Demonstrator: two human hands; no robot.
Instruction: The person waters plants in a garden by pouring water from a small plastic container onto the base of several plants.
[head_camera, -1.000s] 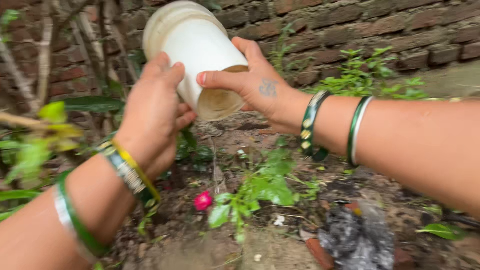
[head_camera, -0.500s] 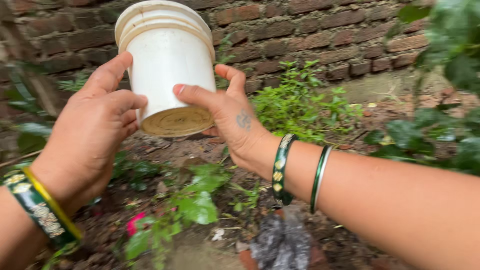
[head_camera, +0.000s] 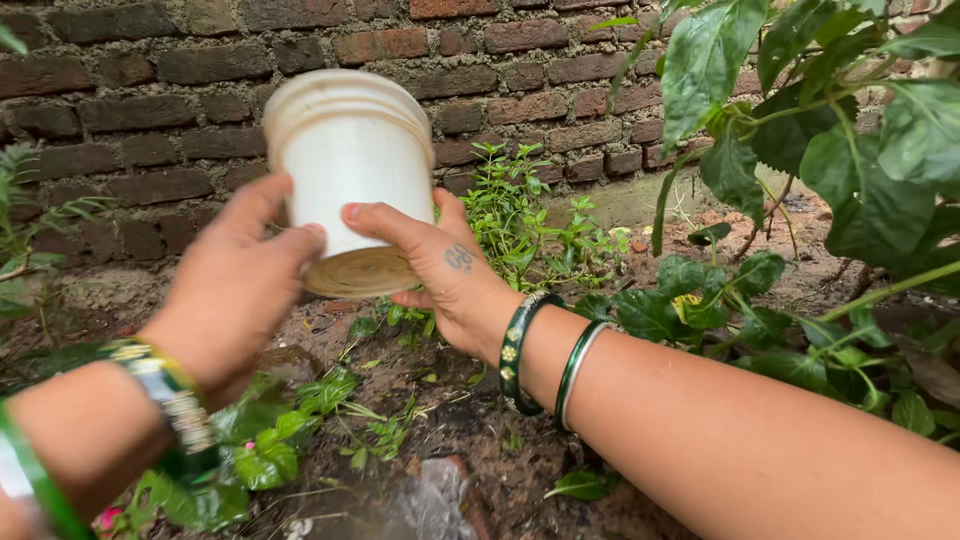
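A white plastic bucket (head_camera: 352, 170) is held in the air in front of a brick wall, its rim away from me and its dirty base toward me. My left hand (head_camera: 235, 285) presses against its left side, fingers spread along the wall of the bucket. My right hand (head_camera: 435, 265) grips the right side near the base, thumb across the front. Both wrists carry green bangles.
A red brick wall (head_camera: 560, 70) runs across the back. Large-leaved shrub branches (head_camera: 840, 130) hang in at the right. Small green plants (head_camera: 520, 225) and bare soil (head_camera: 470, 420) lie below, with a crumpled plastic scrap (head_camera: 430, 505) near the bottom edge.
The bucket has come from tilted to nearly upright and shifted slightly right and down. The view has swung right, bringing the shrub leaves in; the pink flower has slipped to the bottom left corner.
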